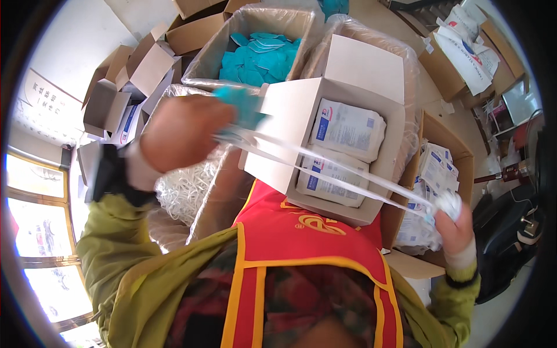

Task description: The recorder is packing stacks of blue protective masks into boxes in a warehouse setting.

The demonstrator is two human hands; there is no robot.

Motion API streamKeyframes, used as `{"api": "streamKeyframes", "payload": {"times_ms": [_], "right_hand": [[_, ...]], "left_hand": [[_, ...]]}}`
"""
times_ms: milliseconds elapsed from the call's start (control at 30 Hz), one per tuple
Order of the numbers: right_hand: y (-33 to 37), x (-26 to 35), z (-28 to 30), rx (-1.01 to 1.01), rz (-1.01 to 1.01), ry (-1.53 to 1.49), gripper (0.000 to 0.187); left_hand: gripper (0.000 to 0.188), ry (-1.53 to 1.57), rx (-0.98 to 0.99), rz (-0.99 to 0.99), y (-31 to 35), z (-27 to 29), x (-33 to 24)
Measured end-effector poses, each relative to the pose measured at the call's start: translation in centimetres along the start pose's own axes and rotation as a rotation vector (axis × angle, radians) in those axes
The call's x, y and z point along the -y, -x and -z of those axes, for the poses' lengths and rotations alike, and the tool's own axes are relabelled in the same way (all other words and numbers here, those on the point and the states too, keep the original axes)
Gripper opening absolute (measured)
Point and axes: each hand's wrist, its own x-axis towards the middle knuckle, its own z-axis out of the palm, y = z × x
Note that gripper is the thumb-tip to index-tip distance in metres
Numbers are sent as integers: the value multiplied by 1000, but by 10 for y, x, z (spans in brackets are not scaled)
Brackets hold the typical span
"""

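Note:
A closed fist, my left hand is raised at the left, blurred by motion, at a teal fabric piece with white ends beside it. Long white straps stretch tight from there across to my right hand, which is closed round their bunched end at the right. Below the straps stands an open white carton with two white-and-blue packs showing in it, directly in front of my red apron. Fingertips of my left hand are hidden.
A lined carton of teal fabric pieces stands at the back. At the left is a heap of white straps in a lined box. A brown carton of packs stands at the right. Empty cartons are stacked far left; a black bag lies far right.

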Motion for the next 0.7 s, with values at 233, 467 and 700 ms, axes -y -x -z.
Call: {"api": "streamKeyframes", "payload": {"times_ms": [233, 467, 700], "right_hand": [[-80, -23, -69, 123, 110, -668, 31], [-147, -42, -102, 413, 265, -1236, 60], [-98, 29, -136, 739, 220, -907, 38]], "left_hand": [[26, -106, -274, -129, -73, -7, -37], [25, -72, -430, -263, -101, 2, -70], [21, -89, -321, -209, -115, -18, -71]]}}
